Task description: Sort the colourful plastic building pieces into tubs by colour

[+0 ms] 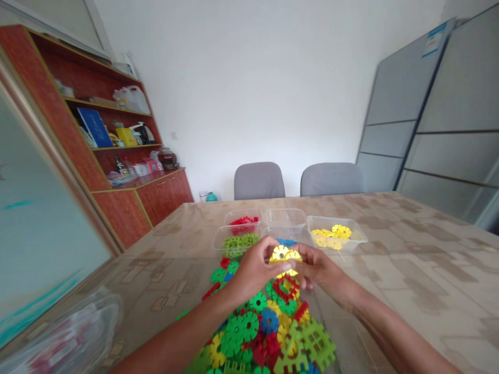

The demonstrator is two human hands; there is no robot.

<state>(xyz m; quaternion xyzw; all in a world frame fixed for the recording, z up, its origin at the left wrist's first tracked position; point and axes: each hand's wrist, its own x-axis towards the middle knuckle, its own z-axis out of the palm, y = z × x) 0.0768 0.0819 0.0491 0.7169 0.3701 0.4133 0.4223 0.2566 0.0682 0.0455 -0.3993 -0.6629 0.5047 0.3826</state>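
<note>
Yellow notched disc pieces (280, 254) are held up between my two hands, over a heap of plastic building pieces. My left hand (257, 265) pinches them from the left, thumb across the front. From the right, my right hand (314, 262) grips the same yellow discs, its fingers partly hidden behind them. Beneath lies the mixed pile (249, 327) of green, red, blue and yellow pieces. Behind my hands, a clear container (360, 238) holds yellow discs, another (215, 239) holds light green lattice pieces, and blue pieces (286, 242) show in a third.
Red pieces (244, 222) sit in a clear container at the back left, beside another clear container (286, 217). Stacked clear plastic lids or boxes (78, 332) lie at the table's left edge. Two grey chairs (259, 181) stand across the patterned table (409, 249).
</note>
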